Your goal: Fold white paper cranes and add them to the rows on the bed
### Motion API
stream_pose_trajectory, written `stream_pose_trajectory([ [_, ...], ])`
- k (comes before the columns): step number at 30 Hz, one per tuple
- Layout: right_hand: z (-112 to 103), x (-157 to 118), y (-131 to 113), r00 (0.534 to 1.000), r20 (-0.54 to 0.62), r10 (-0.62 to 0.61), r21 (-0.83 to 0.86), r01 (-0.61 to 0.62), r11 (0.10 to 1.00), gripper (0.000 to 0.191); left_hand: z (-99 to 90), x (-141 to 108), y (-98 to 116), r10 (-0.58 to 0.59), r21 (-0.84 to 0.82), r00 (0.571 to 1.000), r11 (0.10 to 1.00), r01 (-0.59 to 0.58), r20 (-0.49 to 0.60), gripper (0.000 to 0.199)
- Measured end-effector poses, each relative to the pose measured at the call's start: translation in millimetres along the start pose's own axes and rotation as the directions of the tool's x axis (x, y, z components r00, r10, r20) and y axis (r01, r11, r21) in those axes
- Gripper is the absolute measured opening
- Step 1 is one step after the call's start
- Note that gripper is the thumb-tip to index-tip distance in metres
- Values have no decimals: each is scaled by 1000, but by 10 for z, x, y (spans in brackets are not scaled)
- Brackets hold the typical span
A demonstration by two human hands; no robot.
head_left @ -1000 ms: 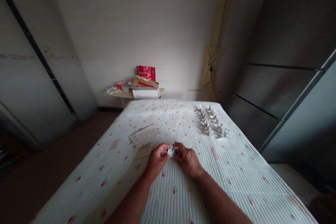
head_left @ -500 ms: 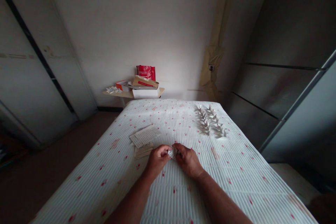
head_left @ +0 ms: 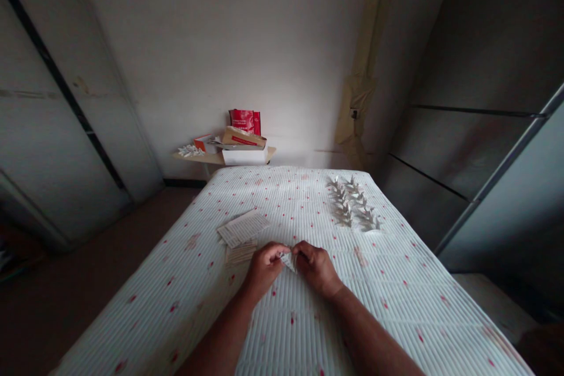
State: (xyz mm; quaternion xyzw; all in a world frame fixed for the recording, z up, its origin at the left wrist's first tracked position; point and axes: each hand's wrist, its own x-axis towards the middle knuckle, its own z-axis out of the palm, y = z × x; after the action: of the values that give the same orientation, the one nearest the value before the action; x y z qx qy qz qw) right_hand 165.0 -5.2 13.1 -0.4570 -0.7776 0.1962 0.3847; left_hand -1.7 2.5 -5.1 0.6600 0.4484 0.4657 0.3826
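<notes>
Your left hand (head_left: 267,264) and right hand (head_left: 318,268) pinch one small folded paper (head_left: 289,261), held between them over the quilted bed (head_left: 396,317). Printed sheets (head_left: 245,228) lie overlapping at ten o'clock from it; folded paper birds (head_left: 344,210) stand in two rows at two o'clock.

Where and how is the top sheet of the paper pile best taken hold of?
I would pinch the top sheet at its right-hand corner, coming in low from the right. It lies flat, turned at an angle to the lower sheets, and that corner reaches out past their right edge, so it seems easiest to lift alone.
</notes>
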Motion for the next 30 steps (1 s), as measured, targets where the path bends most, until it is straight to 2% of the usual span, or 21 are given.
stream_pose_trajectory([
  [4,2,-14,22,1000,-5,30,129,-29,991,21,-2,-2,27,-13,-22,1000,1000,12,-27,16],
  [7,23,-16,38,997,5,81,296,-79,952,15,-8,-1,60,-31,-56,999,998,29,-29,11],
  [12,95,13,59,963,82,257,615,-252,748,7,-36,-8,153,-30,-175,1000,984,30,2,4],
  [15,112,27,55,945,105,311,655,-301,693,9,-50,-22,217,-72,-220,996,972,82,51,7],
  [20,84,35,33,938,113,329,674,-316,667,12,-58,-33,249,-116,-257,991,958,129,63,14],
  [25,79,40,63,932,114,344,708,-319,630,18,-78,-31,230,-182,-270,980,942,198,82,33],
  [30,90,35,86,935,129,331,712,-319,626,21,-92,-35,222,-195,-265,977,941,212,88,41],
])
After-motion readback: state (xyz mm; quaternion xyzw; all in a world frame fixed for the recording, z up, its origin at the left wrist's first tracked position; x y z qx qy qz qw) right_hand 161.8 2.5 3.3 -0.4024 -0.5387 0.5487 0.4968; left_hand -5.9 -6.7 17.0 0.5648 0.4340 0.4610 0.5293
